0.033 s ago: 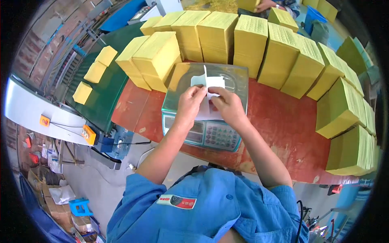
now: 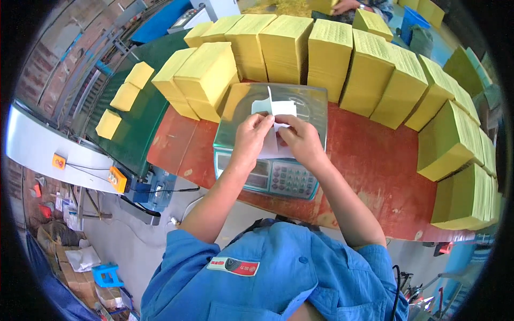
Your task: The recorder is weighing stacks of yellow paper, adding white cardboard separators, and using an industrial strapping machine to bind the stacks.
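Note:
My left hand (image 2: 251, 136) and my right hand (image 2: 301, 138) are close together above a counting scale (image 2: 317, 104). Thumb and fingers of both hands pinch white paper (image 2: 287, 108), whose folded or overlapping parts stick up between them. One thin edge of it stands upright, and a lower part hangs toward the scale's keypad (image 2: 289, 179). My fingers cover the middle of the paper, so I cannot tell whether it is one sheet or a few. Beneath the hands, the scale's platform looks clear and shiny.
Tall yellow paper stacks (image 2: 286, 48) curve around the back and right of the red table (image 2: 369, 176). Doubled stacks (image 2: 206, 72) stand left of the scale. A green conveyor belt (image 2: 142, 115) carries small yellow stacks (image 2: 126, 96). Another person's hand (image 2: 345, 6) shows at the back.

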Available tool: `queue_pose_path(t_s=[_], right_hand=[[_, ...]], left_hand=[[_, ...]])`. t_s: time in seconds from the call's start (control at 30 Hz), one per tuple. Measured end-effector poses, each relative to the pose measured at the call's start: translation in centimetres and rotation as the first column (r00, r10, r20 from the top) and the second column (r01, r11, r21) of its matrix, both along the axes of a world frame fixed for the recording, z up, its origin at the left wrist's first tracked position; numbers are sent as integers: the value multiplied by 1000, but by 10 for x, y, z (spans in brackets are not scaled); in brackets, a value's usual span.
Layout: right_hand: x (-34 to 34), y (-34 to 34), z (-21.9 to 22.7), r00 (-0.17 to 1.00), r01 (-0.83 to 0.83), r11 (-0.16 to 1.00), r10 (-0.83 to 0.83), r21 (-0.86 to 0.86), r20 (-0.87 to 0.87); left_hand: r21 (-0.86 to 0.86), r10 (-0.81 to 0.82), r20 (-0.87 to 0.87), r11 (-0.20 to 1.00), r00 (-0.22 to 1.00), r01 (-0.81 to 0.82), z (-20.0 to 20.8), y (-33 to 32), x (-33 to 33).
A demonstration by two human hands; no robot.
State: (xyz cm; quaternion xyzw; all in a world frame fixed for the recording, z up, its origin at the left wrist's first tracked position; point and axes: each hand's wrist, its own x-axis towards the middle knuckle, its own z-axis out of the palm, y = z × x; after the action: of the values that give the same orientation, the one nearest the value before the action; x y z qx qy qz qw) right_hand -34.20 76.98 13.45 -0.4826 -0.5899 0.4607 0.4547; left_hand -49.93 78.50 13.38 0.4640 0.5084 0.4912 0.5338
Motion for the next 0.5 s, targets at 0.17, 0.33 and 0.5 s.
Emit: queue_pose_path(t_s=[0.17, 0.33, 0.5], right_hand=[[-4, -2, -4, 999, 34, 998, -34, 57, -16], [-5, -3, -6, 998, 52, 997, -50, 56, -50], [-4, -2, -7, 992, 47, 998, -41, 48, -123]], left_hand=[[65, 7, 12, 998, 1000, -7, 2, -1, 2], [57, -16, 4, 998, 1000, 15, -3, 0, -3], [80, -23, 6, 997, 1000, 23, -3, 0, -1]])
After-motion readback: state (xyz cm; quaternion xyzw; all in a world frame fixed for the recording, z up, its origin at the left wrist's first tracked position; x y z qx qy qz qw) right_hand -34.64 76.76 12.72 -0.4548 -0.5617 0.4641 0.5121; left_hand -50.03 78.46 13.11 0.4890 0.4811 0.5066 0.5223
